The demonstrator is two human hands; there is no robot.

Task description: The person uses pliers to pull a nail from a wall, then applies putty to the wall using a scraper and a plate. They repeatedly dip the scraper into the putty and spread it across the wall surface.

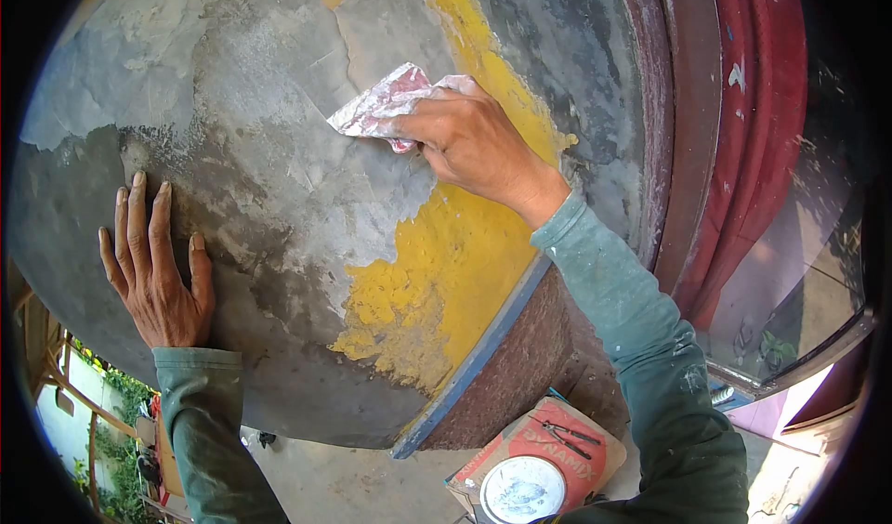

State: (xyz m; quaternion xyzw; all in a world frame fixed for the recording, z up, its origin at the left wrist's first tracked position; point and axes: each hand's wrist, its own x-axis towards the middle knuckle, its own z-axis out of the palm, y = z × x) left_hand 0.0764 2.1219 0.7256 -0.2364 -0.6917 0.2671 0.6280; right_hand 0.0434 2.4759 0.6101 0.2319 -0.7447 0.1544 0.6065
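My right hand (483, 143) grips a reddish putty scraper (379, 106) smeared with white putty. Its edge is against or very close to the wall (279, 143), on a pale grey, patchy area. Fingers spread, my left hand (158, 264) rests flat on a darker grey part of the wall and holds nothing. Yellow paint (465, 268) with ragged edges shows below and to the right of the scraper.
Red-brown frame moulding (762, 134) and glass border the wall at right. A blue strip (474, 361) edges a brown lower section. Below lie a red DYNAMIX bag (595, 473), pliers (569, 438) and a white round lid or container (522, 490).
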